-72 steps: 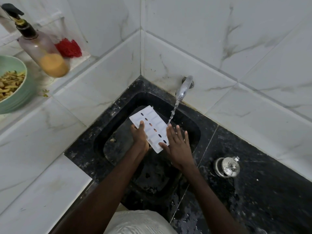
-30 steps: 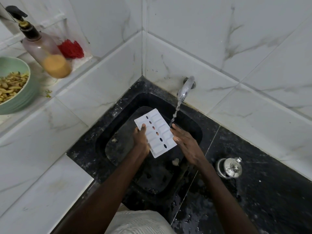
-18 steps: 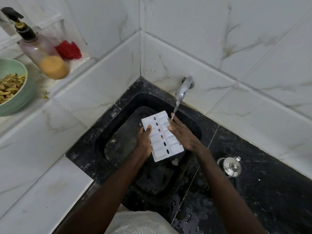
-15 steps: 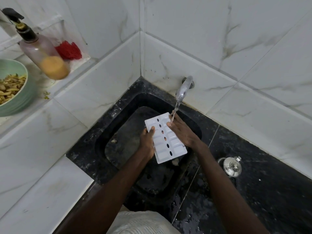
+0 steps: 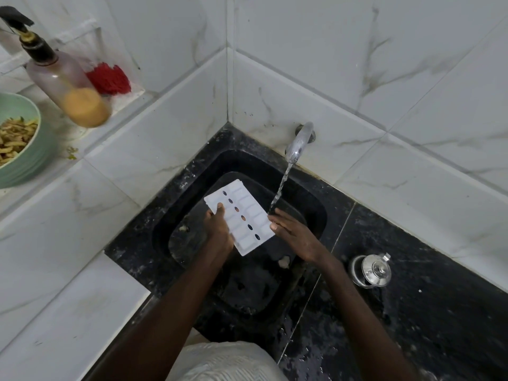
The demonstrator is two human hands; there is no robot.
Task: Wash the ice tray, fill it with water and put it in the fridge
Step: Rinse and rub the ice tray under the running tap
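A white ice tray (image 5: 243,215) with a row of dark oval holes is held tilted over the black sink (image 5: 192,193). My left hand (image 5: 218,232) grips its left long edge, thumb on top. My right hand (image 5: 294,235) is at the tray's right edge with straight fingers touching it, under the water stream (image 5: 280,188) that falls from the chrome tap (image 5: 298,141).
A steel lidded pot (image 5: 371,270) stands on the black counter right of the sink. On the white ledge at left are a pump bottle (image 5: 68,86) with amber liquid, a red scrubber (image 5: 108,79) and a green bowl (image 5: 30,158) of food scraps.
The tray has shifted back to the left, out from under the stream. My right hand slid off the tray's top to its right edge, where the water now lands.
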